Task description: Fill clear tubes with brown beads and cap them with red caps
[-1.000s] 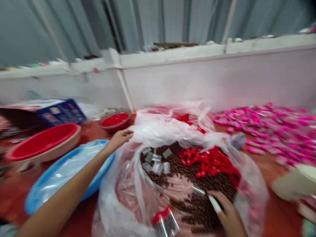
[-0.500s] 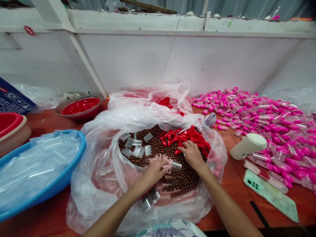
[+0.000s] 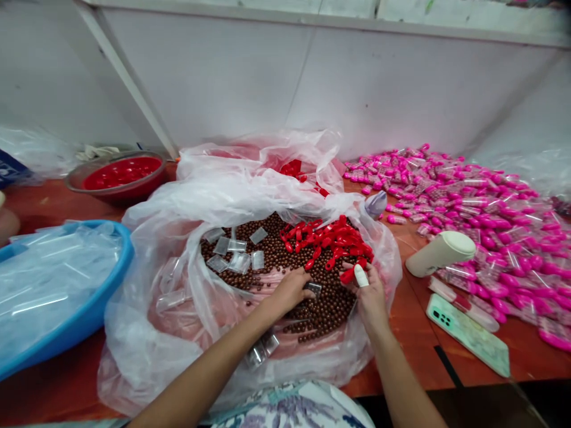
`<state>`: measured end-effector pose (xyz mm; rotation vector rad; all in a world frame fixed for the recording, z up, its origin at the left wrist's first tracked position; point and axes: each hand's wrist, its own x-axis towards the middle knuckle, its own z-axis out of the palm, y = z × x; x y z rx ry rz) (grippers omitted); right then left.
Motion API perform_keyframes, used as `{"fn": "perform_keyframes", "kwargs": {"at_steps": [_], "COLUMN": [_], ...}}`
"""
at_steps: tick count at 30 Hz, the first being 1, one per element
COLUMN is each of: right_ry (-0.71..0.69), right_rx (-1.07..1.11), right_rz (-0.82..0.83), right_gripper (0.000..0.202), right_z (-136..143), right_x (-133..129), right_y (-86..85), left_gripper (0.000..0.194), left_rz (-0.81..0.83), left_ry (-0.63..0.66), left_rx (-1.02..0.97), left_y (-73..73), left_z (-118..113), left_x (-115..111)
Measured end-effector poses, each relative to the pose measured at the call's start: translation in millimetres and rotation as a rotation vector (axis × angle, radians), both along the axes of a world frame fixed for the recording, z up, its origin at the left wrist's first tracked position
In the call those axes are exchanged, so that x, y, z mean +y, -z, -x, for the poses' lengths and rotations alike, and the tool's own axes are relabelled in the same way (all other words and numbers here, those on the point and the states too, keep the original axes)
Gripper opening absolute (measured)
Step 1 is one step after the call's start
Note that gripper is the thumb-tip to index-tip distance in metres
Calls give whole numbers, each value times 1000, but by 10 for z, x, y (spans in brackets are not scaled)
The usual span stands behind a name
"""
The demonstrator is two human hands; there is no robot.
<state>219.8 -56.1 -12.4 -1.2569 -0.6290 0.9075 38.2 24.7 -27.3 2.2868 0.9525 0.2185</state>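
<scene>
My left hand (image 3: 291, 291) is closed, with a short clear plastic tube (image 3: 313, 289) at its fingertips, low over a heap of brown beads (image 3: 328, 312). My right hand (image 3: 371, 294) has a white cover on one finger and pinches a red plastic cap-like piece (image 3: 347, 276). Just beyond it, a pile of loose red pieces (image 3: 334, 238) lies on the beads. Several empty clear tubes (image 3: 239, 261) rest on the left part of the heap. A translucent plastic bag (image 3: 156, 333) spreads open around all of this.
A blue basin (image 3: 125, 249) of clear plastic pieces stands left, with a bowl (image 3: 158, 175) of red pieces behind. Pink-capped, bead-filled tubes (image 3: 491, 220) are heaped right. Nearer are a cream cylindrical container (image 3: 439, 254) and a phone (image 3: 473, 336). A white wall (image 3: 232, 77) closes the back.
My right hand has drawn back from the red pile, turned over, and now has a red piece in its fingers. My left hand has shifted slightly right to the clear tube. The view has tilted down.
</scene>
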Motion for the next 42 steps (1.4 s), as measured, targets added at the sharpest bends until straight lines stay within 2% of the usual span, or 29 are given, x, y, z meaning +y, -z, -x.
{"fn": "perform_keyframes", "kwargs": {"at_steps": [2,5,10,13,16,20,24,26,33,42], "right_ry": [-12,6,6,-7,-11,-10,-41,-59,-107,-172], "right_rx": [186,286,360,375,384,404,425,407,218,-122], "right_rz": [51,77,59,56,66,91,131,145,219,251], "right_gripper": [40,48,25,22,19,24,25,29,41,36], "right_z": [-4,-13,-28,-16,24,95,143,159,215,355], "right_x": [-66,-123,-174,-193,-200,-184,-174,-180,-200,-257], "right_y": [10,51,145,188,210,207,194,180,139,153], "left_gripper": [23,22,21,22,24,30,42,45,38,40], "left_rz": [27,105,302,440,649,884,1152,1228,1283,1196], "left_ry": [-24,-72,-146,-190,-263,-313,-369,-407,-511,-525], "left_rx": [-27,-123,-308,-410,-508,-593,-720,-732,-692,-710], "left_y": [27,71,166,226,250,171,-6,-95,-275,-286], "left_z": [0,3,23,29,21,26,89,126,203,283], "left_x": [-5,-16,-33,-35,-31,-57,-153,-217,-400,-496]}}
